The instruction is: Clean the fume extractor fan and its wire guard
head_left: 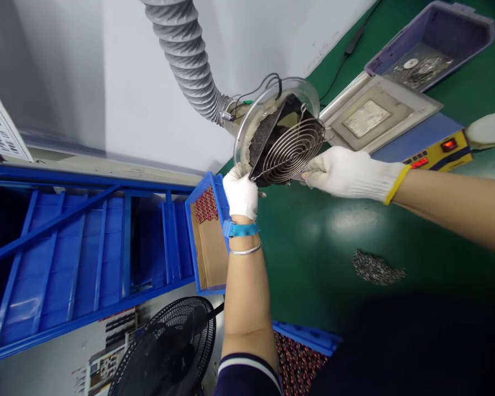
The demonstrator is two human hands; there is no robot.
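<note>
A small black extractor fan (286, 144) with a round wire grille sits tilted inside a clear round hood (309, 91) at the end of a grey ribbed hose (186, 58). My left hand (241, 193), in a white glove, is closed on the fan's lower left corner. My right hand (346, 171), also gloved, grips the fan's lower right edge with its fingers curled. Black wires run over the top of the hood.
A green mat (313, 247) covers the bench, with a heap of small metal bits (377, 268). A solder pot (375, 118) with lit red switches and a purple tray (433, 47) stand behind. Blue bins (86, 247) and a black floor fan (169, 346) are at left.
</note>
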